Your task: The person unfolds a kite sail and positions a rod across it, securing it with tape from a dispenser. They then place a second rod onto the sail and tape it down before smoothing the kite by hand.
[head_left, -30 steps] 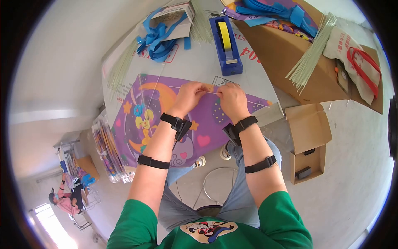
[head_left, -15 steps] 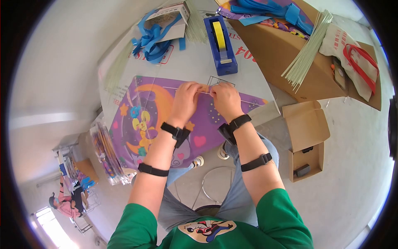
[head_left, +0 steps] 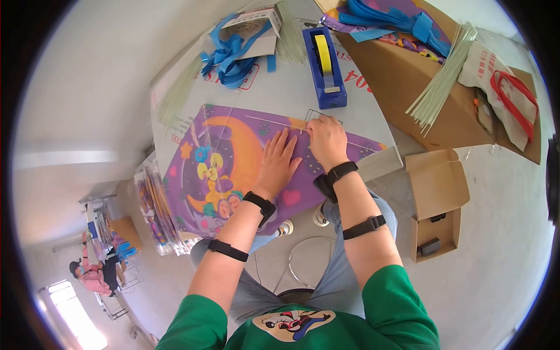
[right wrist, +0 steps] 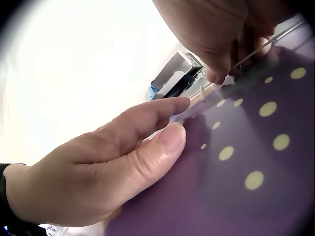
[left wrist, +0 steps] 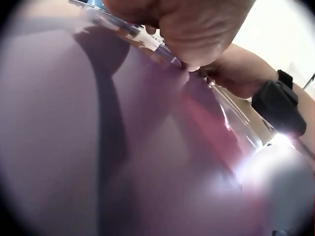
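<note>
A purple kite sheet [head_left: 233, 146], printed with an orange moon and a yellow rabbit, lies in front of me at the table's near side. Along its upper edge runs a thin pale rod [head_left: 271, 122]. My left hand [head_left: 279, 163] rests on the sheet, fingers spread, below that edge. My right hand [head_left: 326, 140] is at the upper edge by an orange patch, its curled fingers pinching the rod. In the right wrist view the right fingers [right wrist: 266, 49] close on the rod, while the left hand [right wrist: 113, 152] has its thumb laid on the sheet.
Beyond the kite stands a blue tape dispenser [head_left: 338, 96] with yellow tape. Blue ribbon [head_left: 233, 73] hangs out of a carton at the back left. A bundle of thin rods [head_left: 443, 81] lies on a cardboard box at the right, beside a cloth bag [head_left: 487, 64]. An open small box [head_left: 437, 181] sits lower right.
My left hand has let go of the upper edge and come down to lie spread on the sheet. The right hand stays at the edge with its fingers curled.
</note>
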A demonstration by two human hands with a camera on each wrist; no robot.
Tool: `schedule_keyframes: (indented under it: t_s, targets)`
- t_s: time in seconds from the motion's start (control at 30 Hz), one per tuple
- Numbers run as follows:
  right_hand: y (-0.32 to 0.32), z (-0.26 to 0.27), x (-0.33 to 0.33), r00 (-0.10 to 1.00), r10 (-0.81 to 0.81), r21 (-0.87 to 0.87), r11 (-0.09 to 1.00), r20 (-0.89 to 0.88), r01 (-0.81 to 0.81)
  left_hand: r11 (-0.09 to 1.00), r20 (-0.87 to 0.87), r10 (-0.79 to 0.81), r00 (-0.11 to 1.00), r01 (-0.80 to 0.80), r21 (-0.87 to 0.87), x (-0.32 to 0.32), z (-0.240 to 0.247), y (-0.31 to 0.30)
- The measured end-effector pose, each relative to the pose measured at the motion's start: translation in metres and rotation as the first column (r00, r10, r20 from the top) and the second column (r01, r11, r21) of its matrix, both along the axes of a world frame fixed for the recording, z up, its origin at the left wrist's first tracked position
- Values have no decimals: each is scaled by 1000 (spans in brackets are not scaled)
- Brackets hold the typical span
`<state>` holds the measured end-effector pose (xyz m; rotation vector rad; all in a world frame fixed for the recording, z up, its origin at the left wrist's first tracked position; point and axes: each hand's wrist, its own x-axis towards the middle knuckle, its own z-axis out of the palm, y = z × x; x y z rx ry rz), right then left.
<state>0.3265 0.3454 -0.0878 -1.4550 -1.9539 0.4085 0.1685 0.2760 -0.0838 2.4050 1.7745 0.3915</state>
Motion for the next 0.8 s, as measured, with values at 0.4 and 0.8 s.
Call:
schedule_keyframes:
  t_s: [0.4,0.8]
  targets:
    - [5,3,-4,999,18,11,1000,45,-19,1000,-21,-28,999,28,2,-4,-2,11]
    - [11,-3,-8,999,-10,-7,1000,53,10,1000,-67,-12,998,12,-6,-10,-3,16]
